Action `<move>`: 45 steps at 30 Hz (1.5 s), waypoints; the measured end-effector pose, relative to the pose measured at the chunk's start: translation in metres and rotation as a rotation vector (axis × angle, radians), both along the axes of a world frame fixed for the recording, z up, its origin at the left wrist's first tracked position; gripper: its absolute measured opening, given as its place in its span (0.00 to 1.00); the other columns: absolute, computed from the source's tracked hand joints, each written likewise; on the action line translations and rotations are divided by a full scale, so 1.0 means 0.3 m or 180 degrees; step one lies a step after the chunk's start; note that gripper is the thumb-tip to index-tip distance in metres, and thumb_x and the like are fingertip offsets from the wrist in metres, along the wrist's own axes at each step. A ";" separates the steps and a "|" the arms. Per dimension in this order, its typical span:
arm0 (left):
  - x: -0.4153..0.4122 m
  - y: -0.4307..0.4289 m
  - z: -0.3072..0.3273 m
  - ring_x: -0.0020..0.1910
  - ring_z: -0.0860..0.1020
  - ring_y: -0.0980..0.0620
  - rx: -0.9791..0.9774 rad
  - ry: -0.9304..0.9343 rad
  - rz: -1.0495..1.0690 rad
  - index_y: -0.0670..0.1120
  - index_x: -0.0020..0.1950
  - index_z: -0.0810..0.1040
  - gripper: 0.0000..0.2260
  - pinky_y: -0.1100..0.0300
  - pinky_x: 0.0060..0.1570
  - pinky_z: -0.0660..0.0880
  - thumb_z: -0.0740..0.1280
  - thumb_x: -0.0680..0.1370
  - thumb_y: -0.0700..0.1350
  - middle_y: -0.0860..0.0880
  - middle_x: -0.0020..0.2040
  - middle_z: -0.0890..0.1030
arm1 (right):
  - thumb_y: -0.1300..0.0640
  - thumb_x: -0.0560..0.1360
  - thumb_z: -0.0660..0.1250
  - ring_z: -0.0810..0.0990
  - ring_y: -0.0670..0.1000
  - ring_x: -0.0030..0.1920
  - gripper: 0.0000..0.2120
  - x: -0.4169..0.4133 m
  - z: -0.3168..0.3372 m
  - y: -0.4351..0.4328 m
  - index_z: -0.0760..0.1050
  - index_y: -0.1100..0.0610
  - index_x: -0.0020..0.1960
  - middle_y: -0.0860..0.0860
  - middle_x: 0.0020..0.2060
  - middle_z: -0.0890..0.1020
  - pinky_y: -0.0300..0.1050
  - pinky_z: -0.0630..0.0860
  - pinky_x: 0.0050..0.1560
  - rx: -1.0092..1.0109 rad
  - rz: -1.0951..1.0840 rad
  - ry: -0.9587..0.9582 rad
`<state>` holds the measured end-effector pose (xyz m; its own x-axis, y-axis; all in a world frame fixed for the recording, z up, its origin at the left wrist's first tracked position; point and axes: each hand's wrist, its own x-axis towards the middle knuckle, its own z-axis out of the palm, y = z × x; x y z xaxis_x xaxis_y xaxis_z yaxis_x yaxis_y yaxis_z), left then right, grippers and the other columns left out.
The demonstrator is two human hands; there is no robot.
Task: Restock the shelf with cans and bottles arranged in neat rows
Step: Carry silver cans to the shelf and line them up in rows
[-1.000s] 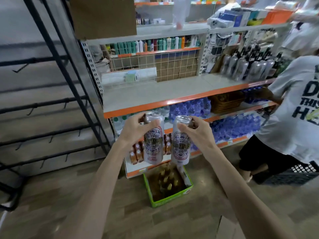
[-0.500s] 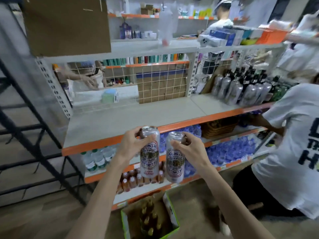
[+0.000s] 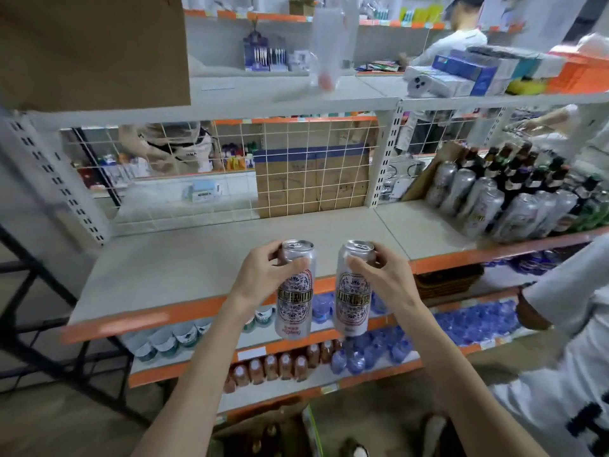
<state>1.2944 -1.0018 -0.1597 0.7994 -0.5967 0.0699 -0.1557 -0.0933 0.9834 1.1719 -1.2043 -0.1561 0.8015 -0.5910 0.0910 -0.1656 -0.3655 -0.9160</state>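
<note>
I hold two tall silver cans with red and blue patterned labels upright in front of the shelf. My left hand (image 3: 263,275) grips the top of the left can (image 3: 294,298). My right hand (image 3: 382,278) grips the top of the right can (image 3: 352,298). Both cans hang just in front of the orange front edge of the grey shelf board (image 3: 197,265), whose left and middle parts are bare. On the right end of that board stand rows of silver cans (image 3: 478,199) and dark bottles (image 3: 527,169).
A person in a white printed T-shirt (image 3: 566,324) reaches into the lower shelves at right. Lower shelves hold water bottles (image 3: 474,324) and orange drink bottles (image 3: 273,367). A green carton of bottles (image 3: 263,437) sits on the floor below. A wire grid (image 3: 296,173) backs the shelf.
The view has moved closer and higher. Both cans have risen from the lower shelves' level to the orange edge of the bare shelf board. My grips are unchanged.
</note>
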 end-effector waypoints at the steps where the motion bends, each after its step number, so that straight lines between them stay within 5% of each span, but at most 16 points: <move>1: 0.022 -0.030 -0.009 0.54 0.84 0.53 0.0009 0.0047 0.0039 0.50 0.59 0.83 0.28 0.55 0.52 0.80 0.77 0.64 0.62 0.52 0.52 0.86 | 0.53 0.74 0.73 0.81 0.37 0.43 0.12 0.033 -0.003 -0.039 0.79 0.50 0.57 0.43 0.44 0.84 0.29 0.75 0.37 0.0052 0.0036 -0.0035; 5: 0.114 -0.174 -0.040 0.52 0.84 0.58 0.0069 0.0058 0.0260 0.49 0.62 0.82 0.30 0.64 0.49 0.78 0.79 0.64 0.60 0.53 0.53 0.86 | 0.57 0.75 0.73 0.78 0.29 0.38 0.11 0.159 -0.035 -0.204 0.77 0.51 0.55 0.40 0.43 0.82 0.24 0.72 0.37 0.0111 0.0303 -0.0153; 12: 0.243 -0.415 -0.106 0.54 0.83 0.59 0.0311 0.0180 0.0623 0.56 0.58 0.82 0.23 0.65 0.53 0.78 0.77 0.65 0.59 0.58 0.53 0.86 | 0.58 0.74 0.74 0.82 0.37 0.42 0.12 0.336 -0.146 -0.484 0.77 0.46 0.54 0.41 0.43 0.85 0.32 0.77 0.42 0.0419 0.0612 -0.0010; 17: 0.276 -0.504 -0.158 0.51 0.82 0.63 0.0459 0.0193 0.0776 0.62 0.52 0.80 0.14 0.67 0.50 0.78 0.77 0.72 0.46 0.66 0.47 0.85 | 0.58 0.73 0.74 0.83 0.40 0.43 0.11 0.384 -0.197 -0.604 0.79 0.44 0.51 0.40 0.42 0.86 0.35 0.79 0.43 0.0584 0.0692 0.0108; 23: 0.281 -0.522 -0.145 0.52 0.82 0.64 0.0422 0.0192 0.0775 0.62 0.53 0.79 0.17 0.68 0.50 0.78 0.79 0.68 0.54 0.67 0.47 0.84 | 0.60 0.73 0.74 0.83 0.40 0.42 0.12 0.397 -0.168 -0.652 0.79 0.48 0.53 0.43 0.43 0.85 0.39 0.80 0.43 0.0493 0.0601 0.0053; 29: 0.269 -0.493 -0.099 0.54 0.83 0.59 0.0152 0.0056 0.0778 0.52 0.61 0.81 0.30 0.64 0.53 0.78 0.76 0.62 0.62 0.57 0.53 0.86 | 0.59 0.73 0.74 0.82 0.40 0.41 0.11 0.397 -0.091 -0.618 0.79 0.50 0.53 0.43 0.43 0.85 0.36 0.79 0.41 0.0288 0.0647 -0.0104; 35: 0.254 -0.357 -0.042 0.54 0.83 0.60 0.0155 0.0063 0.1007 0.55 0.58 0.82 0.23 0.68 0.51 0.77 0.77 0.66 0.59 0.59 0.53 0.86 | 0.58 0.72 0.74 0.81 0.40 0.38 0.11 0.483 -0.065 -0.494 0.80 0.53 0.54 0.45 0.42 0.85 0.38 0.77 0.40 0.0195 0.0927 -0.0165; 41: 0.324 -0.143 -0.011 0.51 0.83 0.62 0.0234 0.0077 0.1510 0.56 0.54 0.82 0.15 0.58 0.56 0.80 0.77 0.69 0.52 0.59 0.50 0.86 | 0.55 0.72 0.75 0.79 0.38 0.36 0.11 0.657 -0.073 -0.287 0.79 0.55 0.53 0.45 0.40 0.83 0.35 0.76 0.37 0.0253 0.1433 -0.0230; 45: 0.339 0.045 0.026 0.53 0.83 0.62 0.0324 0.0028 0.1848 0.53 0.59 0.82 0.20 0.57 0.56 0.80 0.76 0.69 0.56 0.58 0.51 0.86 | 0.58 0.73 0.74 0.77 0.37 0.34 0.08 0.745 -0.046 -0.124 0.79 0.55 0.50 0.46 0.39 0.82 0.30 0.73 0.34 0.0212 0.1663 -0.0299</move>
